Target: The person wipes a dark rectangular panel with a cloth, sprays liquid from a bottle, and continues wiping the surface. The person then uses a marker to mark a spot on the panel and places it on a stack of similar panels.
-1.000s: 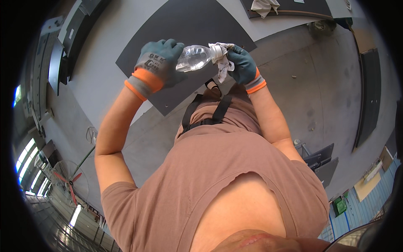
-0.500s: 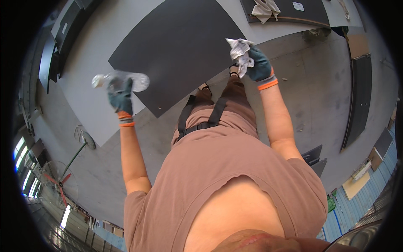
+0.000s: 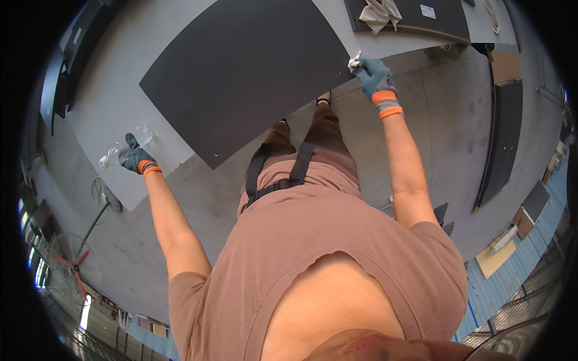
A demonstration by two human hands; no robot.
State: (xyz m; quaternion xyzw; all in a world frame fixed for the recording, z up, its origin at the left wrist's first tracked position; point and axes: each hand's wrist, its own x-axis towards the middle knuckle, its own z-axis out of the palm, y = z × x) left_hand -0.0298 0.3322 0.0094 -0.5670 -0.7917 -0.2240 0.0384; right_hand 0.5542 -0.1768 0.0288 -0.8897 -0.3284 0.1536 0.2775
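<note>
A dark grey panel (image 3: pixel 241 78) lies flat on the light work surface in front of me. My left hand (image 3: pixel 135 157), in a dark green glove with an orange cuff, is wrapped round a clear plastic bottle (image 3: pixel 144 133) with a white cap, out over the light surface left of the panel. My right hand (image 3: pixel 374 77), gloved the same way, is closed on a crumpled whitish rag (image 3: pixel 355 62). It is at the panel's right edge; whether the rag touches the panel I cannot tell. Most of the rag is hidden by the glove.
A beige cloth (image 3: pixel 379 14) lies on another dark panel (image 3: pixel 415 18) at the far right. Dark boards (image 3: pixel 503 138) stand farther right. Stacked dark panels (image 3: pixel 75 54) are at the far left. A fan with red blades (image 3: pixel 76 268) stands at the lower left.
My left hand has moved left and nearer to me with the bottle. My right hand has shifted slightly right, and the rag is now mostly gathered under the fingers.
</note>
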